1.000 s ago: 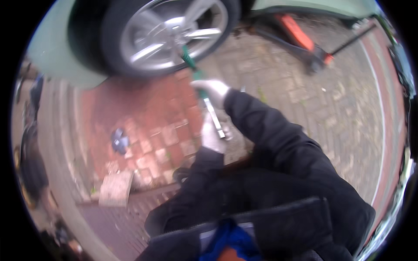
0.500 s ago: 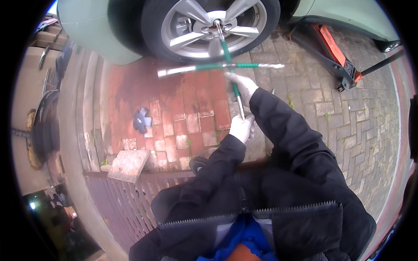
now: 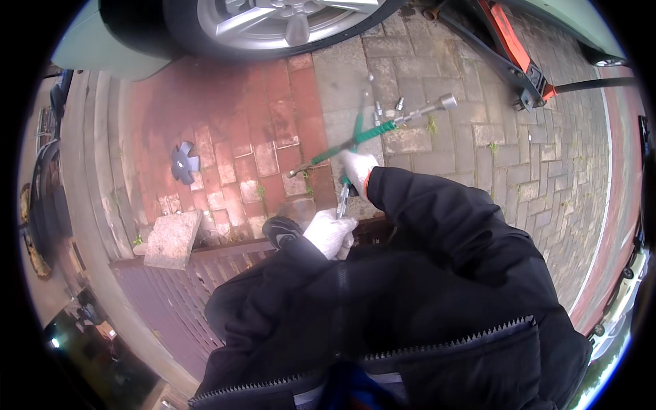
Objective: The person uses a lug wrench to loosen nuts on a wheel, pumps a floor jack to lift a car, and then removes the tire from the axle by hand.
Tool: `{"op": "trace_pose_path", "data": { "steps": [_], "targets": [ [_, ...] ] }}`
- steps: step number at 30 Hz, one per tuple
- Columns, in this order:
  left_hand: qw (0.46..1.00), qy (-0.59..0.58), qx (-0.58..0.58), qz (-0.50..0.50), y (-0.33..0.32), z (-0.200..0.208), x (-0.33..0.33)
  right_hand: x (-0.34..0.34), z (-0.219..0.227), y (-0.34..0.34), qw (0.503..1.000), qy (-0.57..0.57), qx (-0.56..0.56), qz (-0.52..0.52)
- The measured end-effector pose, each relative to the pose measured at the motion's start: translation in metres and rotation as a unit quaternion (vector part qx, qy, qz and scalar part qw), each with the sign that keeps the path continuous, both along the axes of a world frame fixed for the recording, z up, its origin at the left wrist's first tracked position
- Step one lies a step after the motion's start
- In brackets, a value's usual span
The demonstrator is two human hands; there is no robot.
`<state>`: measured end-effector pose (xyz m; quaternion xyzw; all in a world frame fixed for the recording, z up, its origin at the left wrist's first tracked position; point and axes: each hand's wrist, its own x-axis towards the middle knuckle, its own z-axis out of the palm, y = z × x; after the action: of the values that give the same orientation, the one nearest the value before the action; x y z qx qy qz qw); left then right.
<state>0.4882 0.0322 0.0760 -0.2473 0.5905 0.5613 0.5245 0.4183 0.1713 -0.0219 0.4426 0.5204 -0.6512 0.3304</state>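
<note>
Two hands on one cross wrench; two bolts, one jack.

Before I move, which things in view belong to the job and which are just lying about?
Likely part of the job:
cross wrench, right hand on it, left hand at its near end
car wheel
jack
bolts near the wrench
star-shaped cap, probably the wheel's

Seemingly just lying about:
stone slab
slatted purple panel beside it
</note>
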Motion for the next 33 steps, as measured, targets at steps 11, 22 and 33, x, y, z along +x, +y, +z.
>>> {"op": "trace_pose_path", "data": {
  "steps": [11,22,33],
  "targets": [
    [0.993,0.106,-0.058,0.004,0.021,0.03,-0.025,-0.038,0.02,0.006,0.988,0.141,0.026,0.049],
    [0.93,0.339,-0.086,0.114,0.014,0.028,-0.042,-0.119,0.063,-0.029,0.922,0.37,0.015,0.117],
    [0.858,0.405,-0.316,0.025,0.016,-0.011,-0.043,-0.123,0.049,-0.044,0.932,0.344,0.007,0.115]
  ]
}}
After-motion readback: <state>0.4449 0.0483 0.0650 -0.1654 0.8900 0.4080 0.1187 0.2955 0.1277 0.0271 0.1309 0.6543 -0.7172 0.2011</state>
